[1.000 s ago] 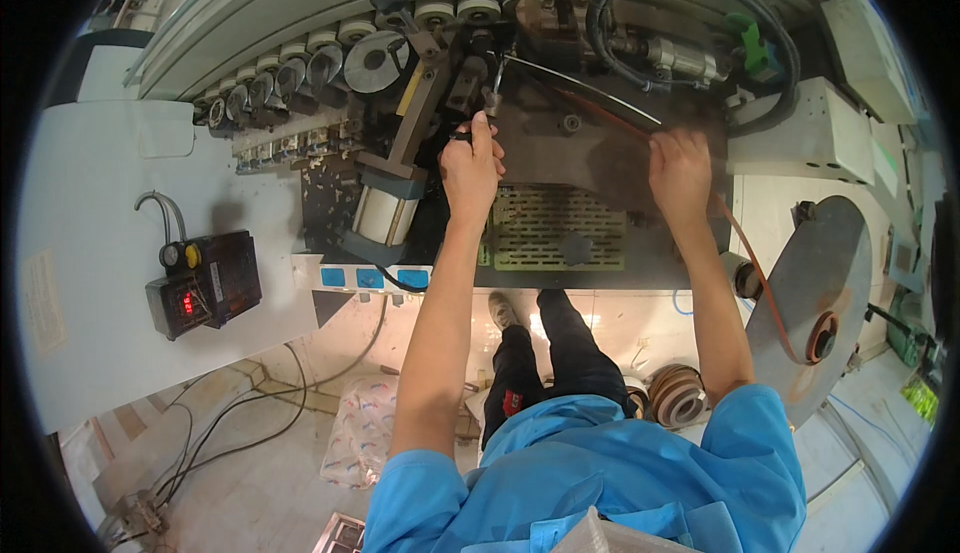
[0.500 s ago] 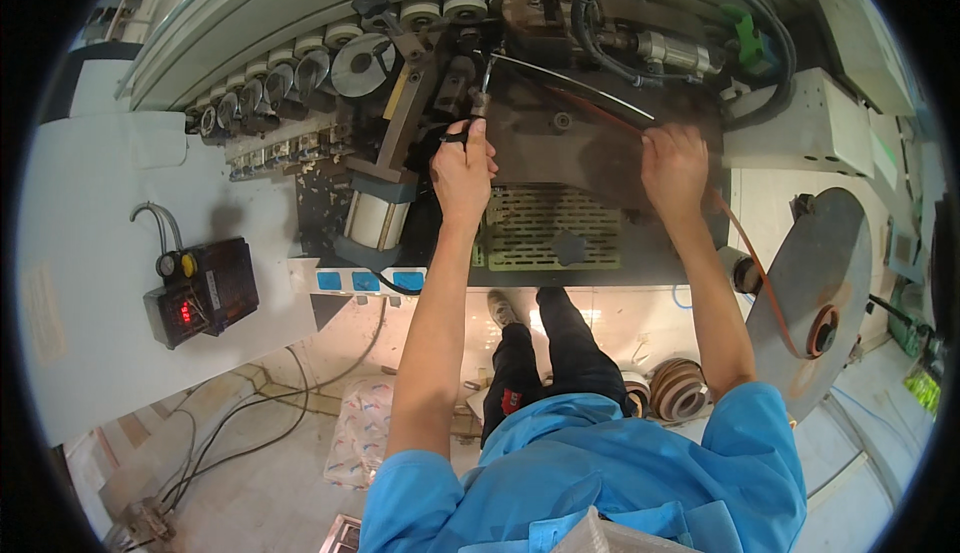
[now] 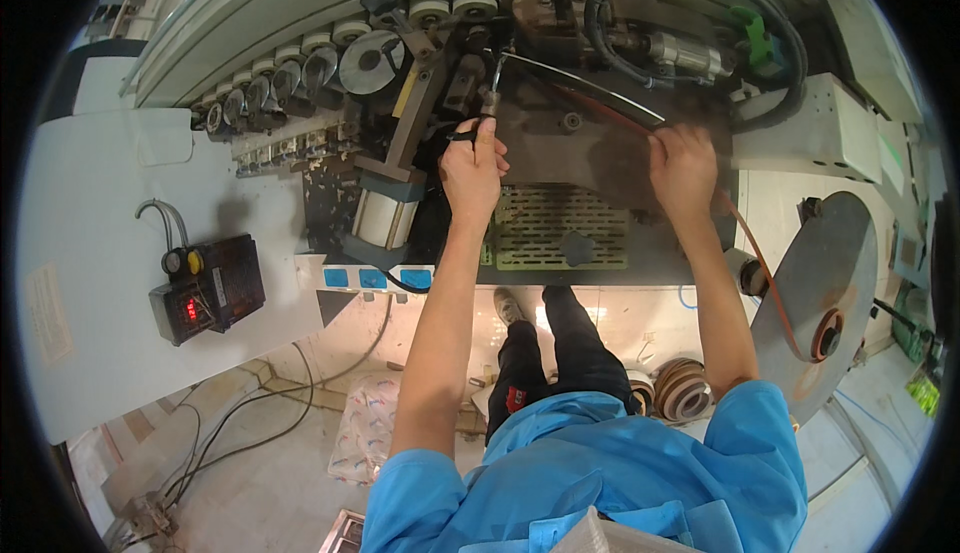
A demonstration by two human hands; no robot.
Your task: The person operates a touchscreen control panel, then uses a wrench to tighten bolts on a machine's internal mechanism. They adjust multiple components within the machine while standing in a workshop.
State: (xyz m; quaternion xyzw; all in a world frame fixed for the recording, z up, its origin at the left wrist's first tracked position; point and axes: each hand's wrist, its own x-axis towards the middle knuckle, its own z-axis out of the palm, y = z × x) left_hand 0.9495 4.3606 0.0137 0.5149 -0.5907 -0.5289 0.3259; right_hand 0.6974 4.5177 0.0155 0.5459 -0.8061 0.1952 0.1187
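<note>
Head: dk mach. bed, lt flr.

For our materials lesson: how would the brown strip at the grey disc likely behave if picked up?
The brown strip would probably flex, since it winds round the middle of the grey disc. Looking thin and narrow, it is likely light.

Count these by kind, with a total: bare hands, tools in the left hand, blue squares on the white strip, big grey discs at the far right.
Bare hands: 2 (left hand, right hand)
Metal-shafted tool: 1
Blue squares: 3
Big grey disc: 1
Total: 7
</note>
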